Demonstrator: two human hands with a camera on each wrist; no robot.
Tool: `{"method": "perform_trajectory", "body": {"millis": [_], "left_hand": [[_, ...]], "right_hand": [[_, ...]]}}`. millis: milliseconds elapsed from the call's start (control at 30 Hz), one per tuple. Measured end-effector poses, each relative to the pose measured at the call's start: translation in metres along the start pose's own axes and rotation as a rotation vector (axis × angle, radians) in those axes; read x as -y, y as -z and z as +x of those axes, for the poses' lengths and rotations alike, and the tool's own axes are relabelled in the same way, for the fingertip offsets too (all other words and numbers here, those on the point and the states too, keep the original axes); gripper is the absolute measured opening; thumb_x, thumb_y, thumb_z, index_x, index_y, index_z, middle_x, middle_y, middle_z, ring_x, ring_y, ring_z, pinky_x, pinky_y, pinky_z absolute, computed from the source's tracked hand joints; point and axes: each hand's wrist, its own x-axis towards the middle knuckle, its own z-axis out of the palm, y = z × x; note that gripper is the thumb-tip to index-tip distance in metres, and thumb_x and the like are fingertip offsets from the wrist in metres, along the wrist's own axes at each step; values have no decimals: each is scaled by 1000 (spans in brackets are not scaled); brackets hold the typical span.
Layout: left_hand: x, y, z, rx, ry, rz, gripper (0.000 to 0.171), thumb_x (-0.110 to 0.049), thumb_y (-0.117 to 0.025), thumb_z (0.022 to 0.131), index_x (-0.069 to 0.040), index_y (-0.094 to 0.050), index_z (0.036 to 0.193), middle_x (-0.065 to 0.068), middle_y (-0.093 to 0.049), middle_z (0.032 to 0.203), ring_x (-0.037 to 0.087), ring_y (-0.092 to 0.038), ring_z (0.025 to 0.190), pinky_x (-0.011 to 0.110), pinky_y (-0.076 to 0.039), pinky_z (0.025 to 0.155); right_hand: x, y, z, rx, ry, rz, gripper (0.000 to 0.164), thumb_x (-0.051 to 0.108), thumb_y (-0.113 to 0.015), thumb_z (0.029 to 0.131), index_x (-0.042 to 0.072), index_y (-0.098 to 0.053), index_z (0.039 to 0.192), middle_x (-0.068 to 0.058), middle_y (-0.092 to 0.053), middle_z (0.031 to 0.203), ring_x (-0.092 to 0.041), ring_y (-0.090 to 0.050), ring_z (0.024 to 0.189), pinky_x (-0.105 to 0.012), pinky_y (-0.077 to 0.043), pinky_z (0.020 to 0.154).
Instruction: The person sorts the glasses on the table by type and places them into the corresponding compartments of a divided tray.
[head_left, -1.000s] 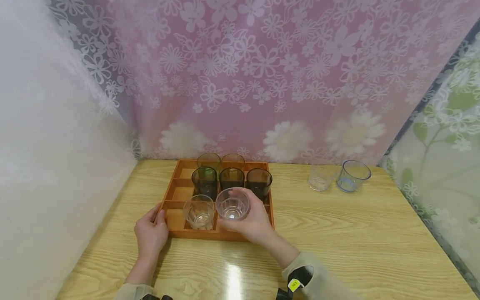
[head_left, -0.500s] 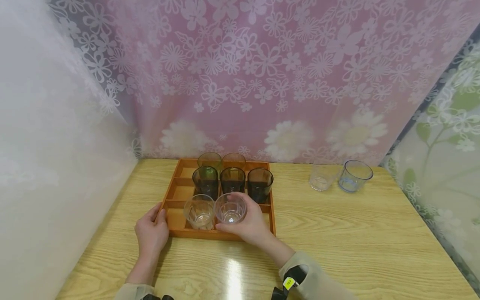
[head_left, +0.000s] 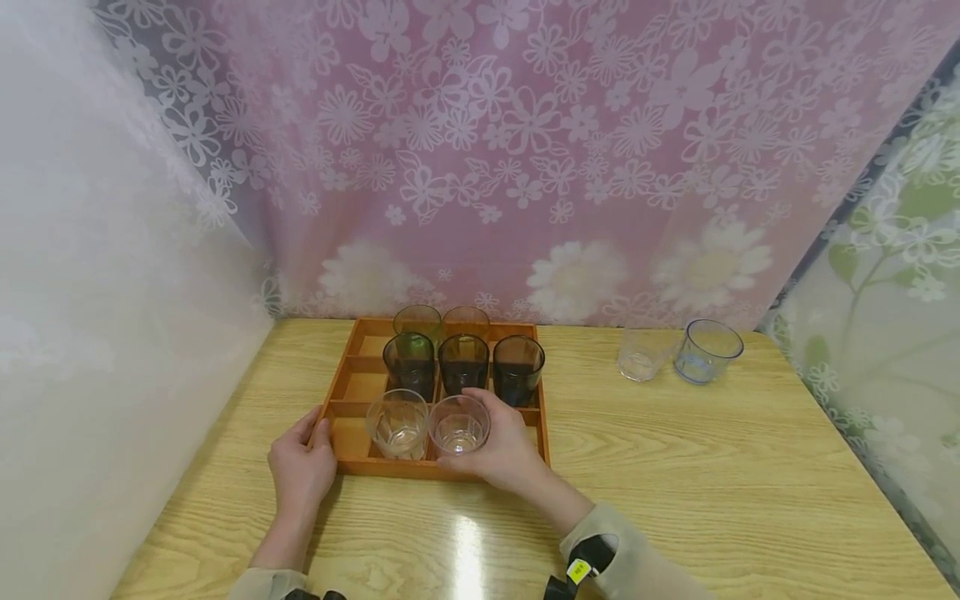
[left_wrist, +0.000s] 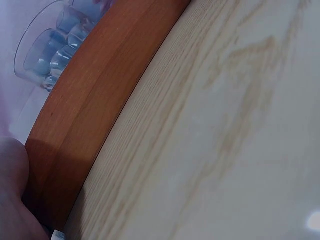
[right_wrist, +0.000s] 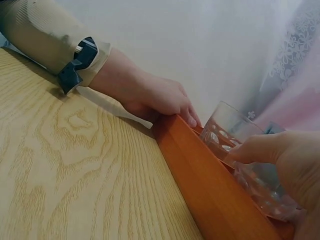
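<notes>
My right hand point(head_left: 504, 446) holds a clear glass point(head_left: 459, 427) round its side, thumb in front and fingers behind. The glass sits low in a front-row compartment of the wooden tray point(head_left: 405, 469), beside another clear glass point(head_left: 397, 425). In the right wrist view my right thumb point(right_wrist: 260, 149) lies across the held glass. My left hand point(head_left: 302, 458) grips the tray's left front corner, its fingertips over the rim in the right wrist view. Three dark glasses point(head_left: 465, 367) stand in the middle row. Behind them are a green glass point(head_left: 417, 320) and an amber one point(head_left: 467, 318).
To the right on the wood-grain table point(head_left: 675, 467) stand a clear glass point(head_left: 639, 357) and a blue-tinted glass point(head_left: 707, 354). A pink flowered curtain point(head_left: 480, 167) hangs behind the tray, and a pale sheet point(head_left: 127, 292) rises at the left.
My right hand has lowered the clear glass into the tray's front row, moving slightly toward me and to the left. My left hand has stayed on the tray's corner.
</notes>
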Motion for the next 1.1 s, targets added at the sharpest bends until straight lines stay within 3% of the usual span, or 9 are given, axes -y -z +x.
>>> {"method": "perform_trajectory", "body": {"millis": [400, 600, 767, 933, 1100], "left_hand": [[-1, -1, -2, -6, -6, 15, 35, -5, -60, 106, 7, -66, 138, 26, -68, 130, 39, -64, 123, 49, -51, 99], [1, -1, -1, -17, -18, 23, 35, -5, -60, 106, 7, -66, 138, 26, -68, 129, 39, -65, 123, 50, -51, 99], [2, -2, 0, -22, -21, 19, 35, -4, -60, 106, 7, -67, 138, 26, -69, 129, 38, -65, 122, 49, -51, 100], [1, -2, -2, -32, -24, 24, 34, -4, -61, 104, 6, -68, 136, 26, -70, 125, 37, -66, 120, 24, -52, 95], [2, -3, -1, -36, -24, 17, 33, -3, -62, 104, 6, -68, 136, 26, -70, 126, 37, -66, 121, 4, -43, 86]], "right_hand": [[6, 15, -9, 1, -29, -15, 103, 36, -102, 69, 6, -51, 153, -4, -65, 140, -22, -62, 127, -47, -51, 106], [2, 22, -14, 9, -28, 49, 101, 25, -103, 69, 1, -50, 152, -8, -64, 141, -23, -60, 132, -40, -48, 112], [-1, 29, -21, 23, -8, 74, 99, 19, -102, 70, -2, -50, 151, -10, -63, 143, -26, -59, 134, -41, -46, 113], [-3, 41, -29, 19, 23, 90, 98, 18, -101, 71, -3, -50, 151, -14, -63, 144, -31, -58, 135, -42, -44, 115], [-12, 60, -38, 1, 54, 99, 91, 14, -99, 74, -2, -50, 150, -19, -62, 145, -39, -56, 136, -48, -43, 115]]}}
